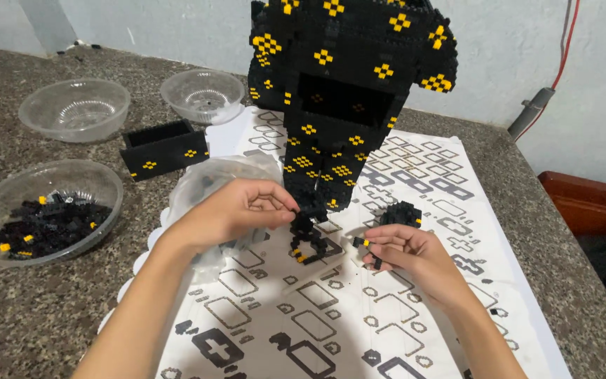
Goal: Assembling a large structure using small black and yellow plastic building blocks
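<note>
On printed sheet (pixel 415 330): L hand (pixel 236 210) fingers pinch blk brick cluster (pixel 308 238).

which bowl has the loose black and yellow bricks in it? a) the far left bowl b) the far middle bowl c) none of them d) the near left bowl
d: the near left bowl holds a pile of black and yellow bricks, while the two far bowls look empty.

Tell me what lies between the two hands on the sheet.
In the head view, a small black-and-yellow brick ring lies on the printed sheet between the left hand and right hand.
</note>
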